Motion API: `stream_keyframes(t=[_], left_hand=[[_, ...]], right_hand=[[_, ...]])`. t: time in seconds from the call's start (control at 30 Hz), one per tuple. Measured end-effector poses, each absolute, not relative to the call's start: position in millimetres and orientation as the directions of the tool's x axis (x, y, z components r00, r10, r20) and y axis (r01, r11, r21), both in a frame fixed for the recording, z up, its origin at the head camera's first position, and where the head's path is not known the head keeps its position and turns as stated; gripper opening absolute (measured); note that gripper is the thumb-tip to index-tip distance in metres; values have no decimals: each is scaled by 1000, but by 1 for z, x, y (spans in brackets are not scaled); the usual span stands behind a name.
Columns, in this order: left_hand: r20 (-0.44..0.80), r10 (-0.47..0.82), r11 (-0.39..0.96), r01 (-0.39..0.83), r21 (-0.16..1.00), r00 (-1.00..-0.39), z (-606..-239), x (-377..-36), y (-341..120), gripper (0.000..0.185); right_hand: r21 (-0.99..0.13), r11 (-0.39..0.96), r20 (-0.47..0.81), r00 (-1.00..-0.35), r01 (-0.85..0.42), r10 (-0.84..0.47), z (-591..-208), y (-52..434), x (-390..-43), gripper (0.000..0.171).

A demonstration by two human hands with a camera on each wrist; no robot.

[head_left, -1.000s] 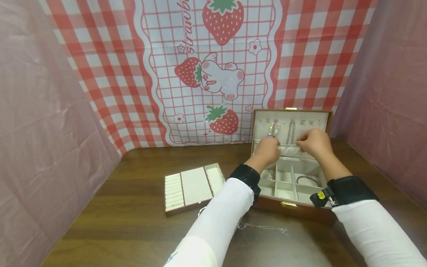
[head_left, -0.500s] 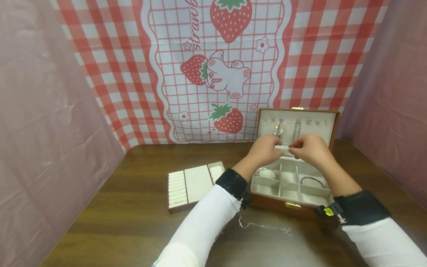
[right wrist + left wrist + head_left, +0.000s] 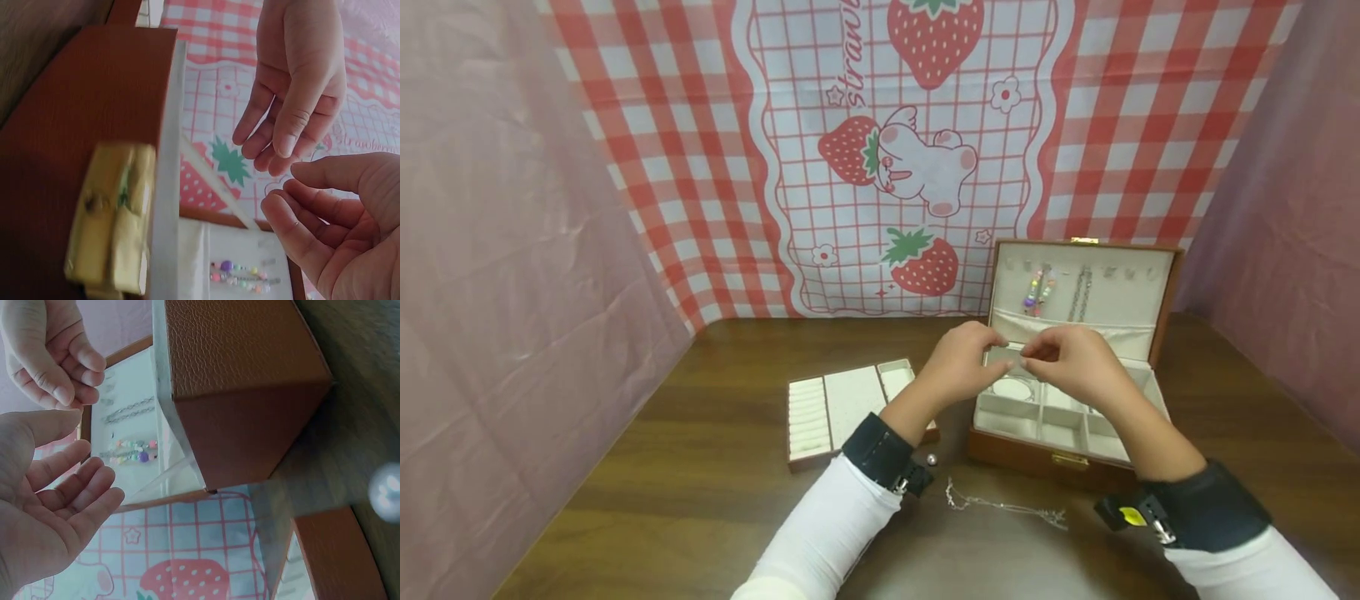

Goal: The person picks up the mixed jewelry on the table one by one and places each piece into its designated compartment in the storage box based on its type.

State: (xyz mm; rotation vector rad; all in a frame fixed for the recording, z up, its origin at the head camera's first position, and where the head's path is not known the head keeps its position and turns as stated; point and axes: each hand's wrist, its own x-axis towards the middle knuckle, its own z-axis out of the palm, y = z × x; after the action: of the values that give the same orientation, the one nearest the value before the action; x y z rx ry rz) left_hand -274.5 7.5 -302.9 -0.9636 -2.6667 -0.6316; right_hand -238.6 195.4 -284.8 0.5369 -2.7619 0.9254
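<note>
A: Where are the hands?

B: Both hang over the open jewellery box (image 3: 1078, 446), a brown box with a pale lining that stands on the wooden table (image 3: 700, 500). The left hand (image 3: 958, 362) and the right hand (image 3: 1071, 362) meet fingertip to fingertip above the rear compartments.

A: Are they gripping anything?

B: The head view suggests a pinch, thumb against forefinger on each hand, with something very thin between them, but it is too small to make out. In the wrist views the fingers look loosely bent, with no object visible in either palm. So I cannot tell whether they hold anything.

A: What sits in the box?

B: A beaded bracelet (image 3: 1036, 292) of coloured beads and a silver chain (image 3: 1080, 292) hang side by side on the hooks inside the raised lid. A bangle (image 3: 1011, 389) lies in a compartment just beneath the left hand.

A: And outside it?

B: A removable ring tray (image 3: 842, 404) lies to the left of the box, near the left forearm. A silver necklace (image 3: 1007, 506) is strung out on the table in front of the box, between the two sleeves, and a small pearl bead (image 3: 932, 459) rests beside the left wrist strap.
</note>
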Motion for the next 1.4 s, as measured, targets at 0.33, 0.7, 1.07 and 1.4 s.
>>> stream_keyframes(t=[0.33, 0.7, 1.07, 1.4], left_hand=[[324, 529, 699, 619, 358, -784, -309, -257, -25, 30], [366, 496, 676, 614, 408, -788, -315, -249, -53, 28], [352, 500, 669, 611, 424, -791, -309, -247, -65, 27], [299, 580, 639, 651, 410, -758, -309, -244, -67, 27]], right_hand=[[-548, 688, 330, -879, -476, -345, -291, 179, -230, 11], [-540, 652, 340, -847, -532, -409, -300, 166, -222, 7], [-476, 562, 323, -729, -676, -604, -315, 144, -206, 11], [-455, 523, 189, -652, -721, -735, -342, 125, -200, 19]])
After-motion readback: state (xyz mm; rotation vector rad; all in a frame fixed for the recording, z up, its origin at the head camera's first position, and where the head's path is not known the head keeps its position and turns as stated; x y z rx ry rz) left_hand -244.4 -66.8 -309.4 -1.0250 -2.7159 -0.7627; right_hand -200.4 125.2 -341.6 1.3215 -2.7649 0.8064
